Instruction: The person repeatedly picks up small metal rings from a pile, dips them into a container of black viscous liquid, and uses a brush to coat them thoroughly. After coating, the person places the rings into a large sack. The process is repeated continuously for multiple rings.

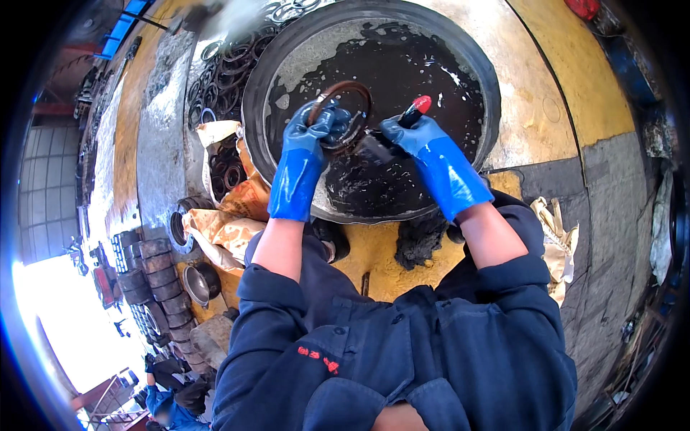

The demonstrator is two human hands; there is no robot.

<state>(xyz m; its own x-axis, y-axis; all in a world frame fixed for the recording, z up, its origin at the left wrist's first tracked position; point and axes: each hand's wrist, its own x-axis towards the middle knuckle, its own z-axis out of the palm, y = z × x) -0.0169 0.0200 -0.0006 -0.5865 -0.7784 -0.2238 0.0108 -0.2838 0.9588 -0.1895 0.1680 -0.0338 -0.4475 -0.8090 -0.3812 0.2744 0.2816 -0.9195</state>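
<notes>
Both my hands wear blue rubber gloves and are over a wide round basin of dark liquid. My left hand is closed round the lower left of a brown ring, which is tilted up above the liquid. In my right hand is a brush with a black handle and red end. Its dark, blurred head points left toward the ring, close to its lower right edge; whether they touch I cannot tell.
Left of the basin lies a heap of dark rings. An open sack of rings stands against its left side, near a crumpled sack. Stacked dark cylinders and a metal bowl are farther left. A co-worker is at lower left.
</notes>
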